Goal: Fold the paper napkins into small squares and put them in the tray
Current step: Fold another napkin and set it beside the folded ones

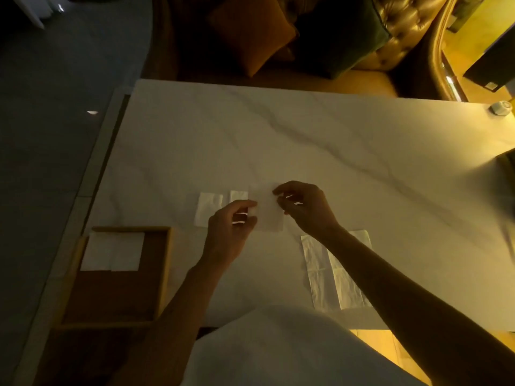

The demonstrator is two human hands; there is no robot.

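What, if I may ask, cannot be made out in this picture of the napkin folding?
Head view only:
- Held napkin: fold count lost to blur and dim light; left hand and right hand cover its edges.
- Small napkin behind it: mostly hidden by the held napkin.
- Long napkins: right forearm crosses them, count unclear.
- Tray: near right corner under the left forearm.
- Small white object: too small to identify.

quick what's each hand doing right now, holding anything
left hand: pinches the left edge of the napkin, held above the table.
right hand: pinches the right edge of the same napkin.
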